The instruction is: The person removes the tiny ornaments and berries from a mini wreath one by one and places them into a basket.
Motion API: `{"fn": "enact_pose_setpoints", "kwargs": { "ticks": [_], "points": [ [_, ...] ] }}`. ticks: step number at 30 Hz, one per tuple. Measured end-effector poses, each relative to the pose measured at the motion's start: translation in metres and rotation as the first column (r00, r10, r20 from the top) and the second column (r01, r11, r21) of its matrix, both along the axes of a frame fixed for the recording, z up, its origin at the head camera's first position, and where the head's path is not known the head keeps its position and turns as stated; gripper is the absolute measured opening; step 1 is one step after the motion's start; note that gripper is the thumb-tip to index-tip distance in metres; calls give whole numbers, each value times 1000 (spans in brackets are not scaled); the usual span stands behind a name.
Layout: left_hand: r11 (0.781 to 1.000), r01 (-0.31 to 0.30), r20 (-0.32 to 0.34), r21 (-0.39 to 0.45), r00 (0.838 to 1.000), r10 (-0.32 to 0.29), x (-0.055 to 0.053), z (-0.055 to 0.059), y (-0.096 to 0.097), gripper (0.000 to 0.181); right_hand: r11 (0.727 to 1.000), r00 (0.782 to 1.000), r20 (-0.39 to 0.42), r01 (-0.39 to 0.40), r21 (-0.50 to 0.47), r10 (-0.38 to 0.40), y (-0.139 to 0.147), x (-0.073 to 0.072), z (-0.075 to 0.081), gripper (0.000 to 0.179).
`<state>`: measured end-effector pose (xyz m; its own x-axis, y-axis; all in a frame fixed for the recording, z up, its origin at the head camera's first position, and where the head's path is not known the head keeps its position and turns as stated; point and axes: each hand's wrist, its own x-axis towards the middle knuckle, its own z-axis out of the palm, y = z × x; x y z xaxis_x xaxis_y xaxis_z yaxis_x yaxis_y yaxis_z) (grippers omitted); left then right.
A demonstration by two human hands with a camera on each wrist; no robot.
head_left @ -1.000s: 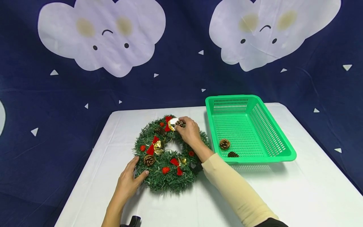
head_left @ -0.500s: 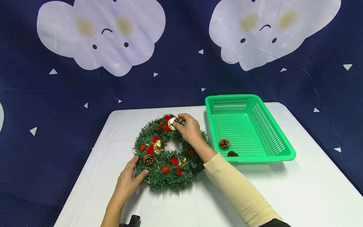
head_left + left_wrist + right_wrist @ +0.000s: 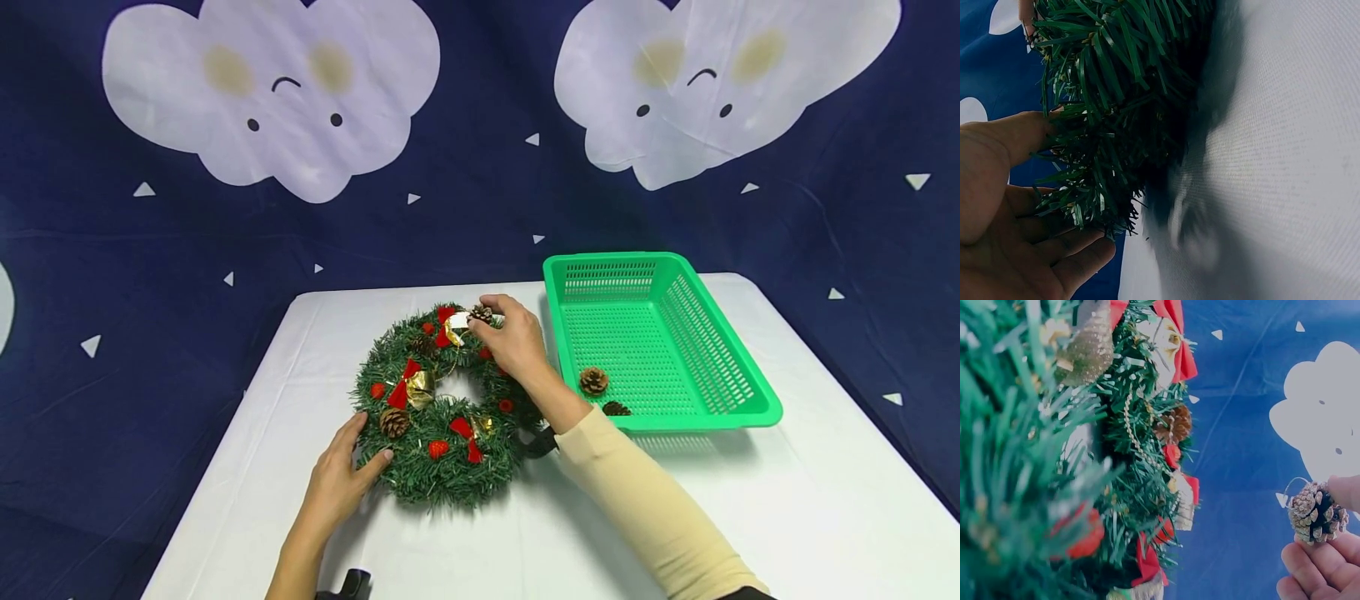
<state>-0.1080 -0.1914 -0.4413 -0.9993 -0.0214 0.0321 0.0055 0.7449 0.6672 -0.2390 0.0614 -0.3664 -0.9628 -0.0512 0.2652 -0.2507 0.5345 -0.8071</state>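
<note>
A green artificial wreath (image 3: 450, 479) with red bows, gold bells, red berries and pine cones lies on the white table. My left hand (image 3: 339, 479) holds its near left rim; in the left wrist view the thumb lies against the needles and the fingers (image 3: 1088, 259) reach round the outer edge. Above the wreath's far right part, my right hand (image 3: 513, 337) pinches a small pine cone (image 3: 1316, 512) between thumb and fingers. A thin string loop sticks out from this cone, and the right wrist view shows it apart from the wreath. The right forearm hides part of the wreath's right side.
A green plastic basket (image 3: 742, 414) stands to the right of the wreath. Inside it, near the front left corner, are a brown pine cone (image 3: 594, 381) and a darker pine cone (image 3: 617, 408). A dark blue cloth with printed clouds hangs behind the table.
My right hand, still pinching the pine cone, has shifted slightly to the right and away from me, uncovering a red berry. The left hand and the wreath have stayed in place.
</note>
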Motion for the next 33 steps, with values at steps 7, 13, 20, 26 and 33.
{"fn": "enact_pose_setpoints", "kwargs": {
  "ticks": [7,13,20,26,33],
  "points": [
    [1000,-2,7,2,1000,2,0,-1,0,76,1000,1000,4,10,-9,-10,12,1,1,43],
    [1000,-2,-6,-7,1000,2,1,0,0,75,1000,1000,12,10,6,-10,22,4,4,44],
    [1000,-2,-5,-7,1000,2,1,0,0,75,1000,1000,26,0,17,-1,34,9,7,47],
    [1000,0,-11,-8,1000,0,1,0,1,75,1000,999,43,5,16,-5,45,13,7,47],
    [1000,2,-13,-10,1000,-2,0,0,1,75,999,998,51,34,27,-36,60,14,8,47]
  ]
}}
